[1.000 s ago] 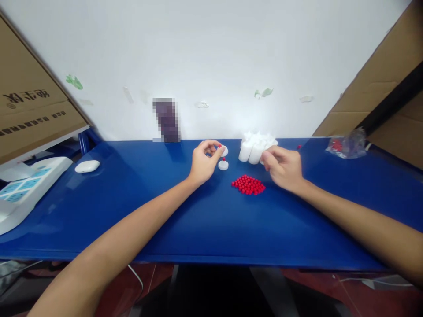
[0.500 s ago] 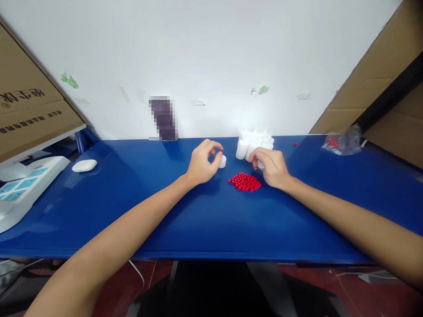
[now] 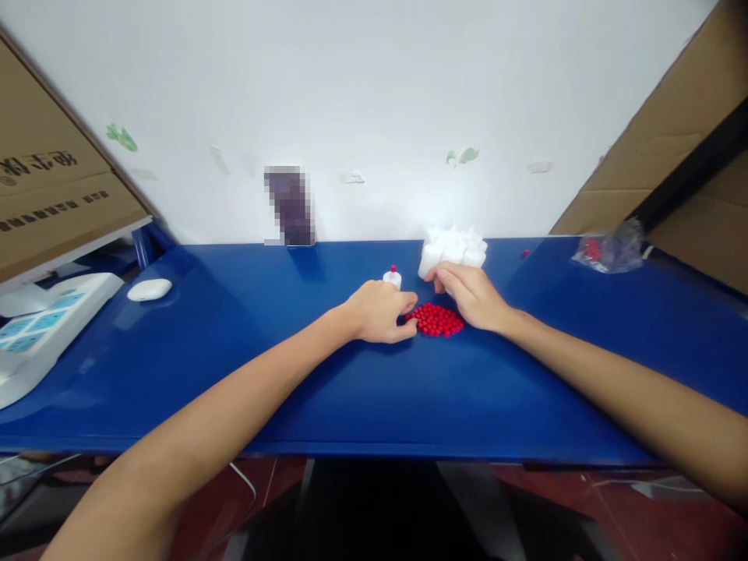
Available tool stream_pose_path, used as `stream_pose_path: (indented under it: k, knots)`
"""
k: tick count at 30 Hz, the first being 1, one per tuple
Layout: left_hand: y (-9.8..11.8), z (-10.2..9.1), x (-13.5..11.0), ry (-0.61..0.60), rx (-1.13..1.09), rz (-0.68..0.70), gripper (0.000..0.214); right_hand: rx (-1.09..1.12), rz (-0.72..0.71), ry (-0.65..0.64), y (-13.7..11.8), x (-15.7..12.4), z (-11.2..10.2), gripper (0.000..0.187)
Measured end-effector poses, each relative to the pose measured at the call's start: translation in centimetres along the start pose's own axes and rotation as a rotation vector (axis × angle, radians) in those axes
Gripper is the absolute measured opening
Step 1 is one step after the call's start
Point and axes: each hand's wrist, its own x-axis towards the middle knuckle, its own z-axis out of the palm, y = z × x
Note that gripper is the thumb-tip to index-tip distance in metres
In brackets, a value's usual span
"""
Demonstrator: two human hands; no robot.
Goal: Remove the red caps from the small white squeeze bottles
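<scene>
My left hand (image 3: pixel 382 312) is at the left edge of a pile of small red caps (image 3: pixel 435 320). Its thumb and index finger are apart, and no cap shows between them. Just behind it stands a small white bottle (image 3: pixel 392 278) with a red tip on top; the hand hides its lower part. My right hand (image 3: pixel 471 296) has its fingers pinched at the front of a cluster of white bottles (image 3: pixel 453 248). Some white of a bottle shows under those fingers, though most of it is hidden.
A clear bag (image 3: pixel 611 249) with red pieces lies at the back right, a single red cap (image 3: pixel 525 253) left of it. On the left are a white oval case (image 3: pixel 149 290) and a white power strip (image 3: pixel 52 327). Cardboard (image 3: pixel 58 156) flanks the blue table (image 3: pixel 351 405).
My left hand has moved from the lone bottle toward me and right, to the red pile. The bottle now shows a red tip. My right hand has shifted slightly left.
</scene>
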Motion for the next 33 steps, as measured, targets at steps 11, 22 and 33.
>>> stream_pose_path:
  k: [11,22,33]
  knots:
    - [-0.19,-0.18,-0.07,-0.072,-0.083,0.001,0.023,0.056,0.043,-0.021,-0.38,0.00,-0.17,0.023]
    - [-0.43,-0.03,-0.10,-0.011,-0.118,0.037,0.016,-0.029,0.031,-0.063,-0.27,0.03,-0.05,0.029]
    - [-0.23,-0.14,-0.03,-0.028,-0.063,0.068,0.019,-0.060,0.036,-0.098,-0.20,0.12,0.03,0.030]
